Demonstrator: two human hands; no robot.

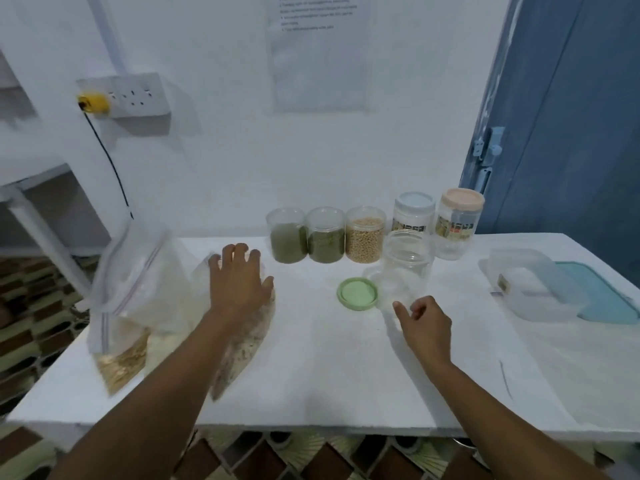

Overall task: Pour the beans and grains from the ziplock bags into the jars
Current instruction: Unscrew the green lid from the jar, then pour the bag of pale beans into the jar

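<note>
Fingers splayed, my left hand (239, 282) rests on a grain bag (242, 348); right hand (427, 323) loose, holding nothing, beside the empty jar (405, 268); three jars (325, 240) full.

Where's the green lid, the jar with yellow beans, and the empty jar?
green lid (357, 293): head view, middle of its flat top.
jar with yellow beans (365, 241): head view, beans seen through its side.
empty jar (407, 268): head view, its clear side wall.

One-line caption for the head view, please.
Left hand rests on a ziplock bag while right hand hovers by the open empty jar beside a green lid.
</note>
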